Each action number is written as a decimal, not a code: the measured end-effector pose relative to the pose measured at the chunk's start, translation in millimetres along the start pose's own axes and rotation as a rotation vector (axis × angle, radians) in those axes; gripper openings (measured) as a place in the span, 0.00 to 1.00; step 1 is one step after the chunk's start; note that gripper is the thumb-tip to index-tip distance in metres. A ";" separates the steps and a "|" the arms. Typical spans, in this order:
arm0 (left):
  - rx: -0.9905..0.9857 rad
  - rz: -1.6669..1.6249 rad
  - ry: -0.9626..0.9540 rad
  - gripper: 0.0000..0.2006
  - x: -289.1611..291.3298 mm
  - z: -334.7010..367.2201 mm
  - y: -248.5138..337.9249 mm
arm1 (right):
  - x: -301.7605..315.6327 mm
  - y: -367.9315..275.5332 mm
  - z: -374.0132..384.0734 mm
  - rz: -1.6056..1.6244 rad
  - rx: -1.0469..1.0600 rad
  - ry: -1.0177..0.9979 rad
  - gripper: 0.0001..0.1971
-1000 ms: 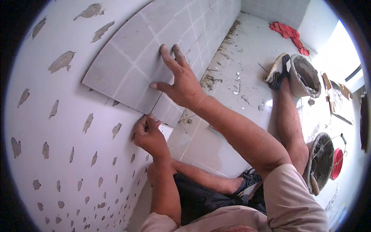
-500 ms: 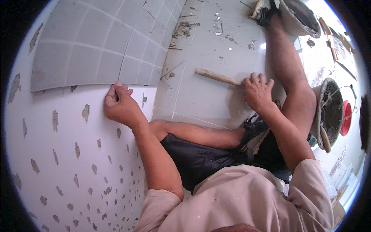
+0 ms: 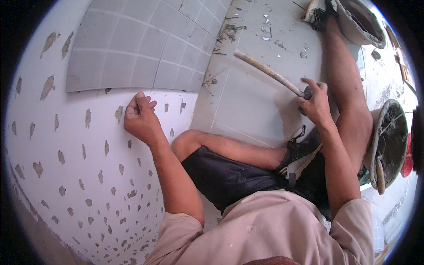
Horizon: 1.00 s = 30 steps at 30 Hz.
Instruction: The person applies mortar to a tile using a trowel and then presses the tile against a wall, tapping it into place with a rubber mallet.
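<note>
Grey wall tiles with a pale grid pattern cover the upper part of the white wall at the left. Just below their lower edge is my left hand, its thumb and fingers pinched together; whatever may be between them is hidden. My right hand grips a hammer around its small dark head, above the floor near my bent leg. The hammer's pale wooden handle points up and to the left, away from my palm.
White wall below the tiles is pitted with many grey chip marks. Mortar crumbs and chips lie on the pale tiled floor. A mortar-stained bucket stands at the right, another bucket beyond my foot, and a red container beside the nearer one.
My right hand has closed around the hammer's head and lifted it off the floor. My left hand stays pinched by the tile edge, now slightly below it. The view has shifted.
</note>
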<state>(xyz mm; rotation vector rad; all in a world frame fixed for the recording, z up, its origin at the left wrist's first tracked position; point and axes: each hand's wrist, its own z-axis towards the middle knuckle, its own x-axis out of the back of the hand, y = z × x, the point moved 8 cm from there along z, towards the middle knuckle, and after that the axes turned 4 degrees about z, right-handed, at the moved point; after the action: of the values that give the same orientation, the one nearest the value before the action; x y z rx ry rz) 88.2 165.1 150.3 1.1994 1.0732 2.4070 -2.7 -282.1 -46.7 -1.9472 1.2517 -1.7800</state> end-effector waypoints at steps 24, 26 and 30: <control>0.048 -0.099 0.019 0.31 -4.0 35.6 21.7 | -15.5 -167.0 24.1 1.929 -0.102 -0.111 0.19; 0.060 -0.065 0.027 0.31 -8.4 32.9 22.4 | -21.4 -163.3 25.0 1.957 -0.107 -0.100 0.17; 0.026 -0.071 0.053 0.31 0.1 36.9 20.7 | -38.7 -139.2 21.9 2.081 -0.158 -0.142 0.12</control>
<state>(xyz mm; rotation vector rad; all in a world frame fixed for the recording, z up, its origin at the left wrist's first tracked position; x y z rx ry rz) 118.6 169.4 179.5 1.0922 1.1465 2.3897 80.6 -177.9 12.9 -0.0187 1.9273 -0.3340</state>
